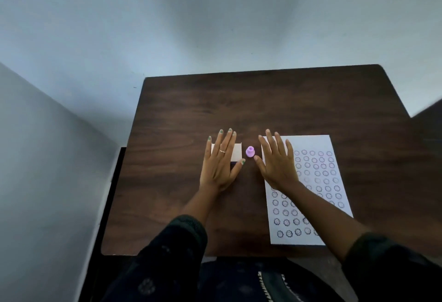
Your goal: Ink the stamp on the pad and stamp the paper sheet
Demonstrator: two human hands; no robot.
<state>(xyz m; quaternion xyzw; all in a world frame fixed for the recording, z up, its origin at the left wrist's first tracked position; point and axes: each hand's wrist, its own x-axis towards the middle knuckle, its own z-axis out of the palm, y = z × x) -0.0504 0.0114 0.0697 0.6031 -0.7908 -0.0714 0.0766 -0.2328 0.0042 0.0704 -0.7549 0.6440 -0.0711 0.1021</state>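
Observation:
A small purple stamp (250, 152) stands upright on the dark wooden table (263, 103), between my two hands and touched by neither. My left hand (221, 162) lies flat with fingers spread over a white ink pad box (237, 151), hiding most of it. My right hand (277, 162) lies flat and open on the top left corner of the white paper sheet (318, 182). The sheet carries several rows of round dark stamp marks; my right forearm covers some of them.
The table stands in a corner, with pale walls behind and to the left. A dark chair or stand edge (117, 182) shows at the table's left side. My dark sleeves and lap fill the bottom of the view.

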